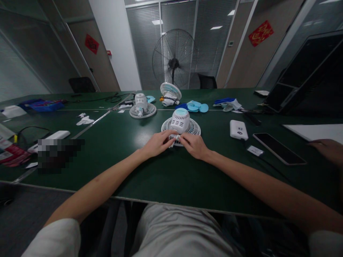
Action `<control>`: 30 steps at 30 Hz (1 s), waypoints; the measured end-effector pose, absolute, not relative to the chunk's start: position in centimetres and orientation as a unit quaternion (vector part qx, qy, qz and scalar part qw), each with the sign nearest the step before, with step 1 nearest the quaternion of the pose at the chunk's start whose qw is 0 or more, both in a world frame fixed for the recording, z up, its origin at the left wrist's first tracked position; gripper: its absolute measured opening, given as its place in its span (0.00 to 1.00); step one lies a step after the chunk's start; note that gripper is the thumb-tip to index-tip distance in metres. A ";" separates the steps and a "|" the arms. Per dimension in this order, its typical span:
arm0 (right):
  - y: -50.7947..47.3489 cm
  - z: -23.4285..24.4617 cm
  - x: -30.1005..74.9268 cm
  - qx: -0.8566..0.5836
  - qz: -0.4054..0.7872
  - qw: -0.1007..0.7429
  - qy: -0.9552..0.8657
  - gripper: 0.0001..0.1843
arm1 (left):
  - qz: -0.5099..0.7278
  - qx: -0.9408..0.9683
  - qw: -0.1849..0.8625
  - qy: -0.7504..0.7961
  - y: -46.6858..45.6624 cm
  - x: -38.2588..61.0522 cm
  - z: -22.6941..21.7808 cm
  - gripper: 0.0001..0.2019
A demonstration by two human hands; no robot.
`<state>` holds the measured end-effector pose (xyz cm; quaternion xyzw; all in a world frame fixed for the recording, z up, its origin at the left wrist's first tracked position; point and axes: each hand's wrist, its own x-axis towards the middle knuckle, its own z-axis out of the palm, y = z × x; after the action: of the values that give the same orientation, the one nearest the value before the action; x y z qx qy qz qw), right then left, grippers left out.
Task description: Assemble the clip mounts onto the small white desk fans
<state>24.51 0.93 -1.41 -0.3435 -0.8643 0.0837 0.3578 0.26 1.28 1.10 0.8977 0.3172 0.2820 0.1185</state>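
A small white fan (180,120) lies grille-down on the green table in front of me, its motor housing facing up with a light blue patch on top. My left hand (160,142) is at the near left of the housing, fingers closed around a small white part at its base. From the right, my right hand (195,144) pinches the same white part with thumb and fingertips. The fingertips of both hands nearly meet there, and they hide most of the part.
Behind stand a second fan (141,104) lying grille-down and a third fan (170,94). Light blue fan blades (197,106) lie near them. To the right are a white power bank (238,129), a phone (279,148) and another person's hand (328,149). A blue tray (46,105) sits far left.
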 end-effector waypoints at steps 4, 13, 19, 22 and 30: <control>0.9 -1.4 24.5 -0.343 0.086 0.358 -0.864 0.18 | 0.280 0.899 0.120 0.315 1.2 0.2 1.2 0.17; 0.9 -1.4 24.6 -0.338 0.097 0.384 -0.854 0.16 | 0.243 0.906 0.066 0.341 0.7 0.5 1.9 0.18; 0.9 -1.7 24.8 -0.349 0.076 0.421 -0.834 0.16 | 0.211 0.876 -0.019 0.433 1.5 -0.3 1.8 0.21; 0.9 -1.7 24.8 -0.343 0.073 0.420 -0.837 0.15 | 0.185 0.870 -0.025 0.456 2.0 -1.7 2.4 0.19; 0.8 -1.6 24.8 -0.324 0.070 0.419 -0.845 0.11 | 0.082 0.832 -0.095 0.540 -0.3 -8.9 3.8 0.21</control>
<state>24.80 0.77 -1.63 -0.3241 -0.8455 0.0696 0.4187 -8.88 -0.30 3.76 0.8323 0.5398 0.0822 -0.0955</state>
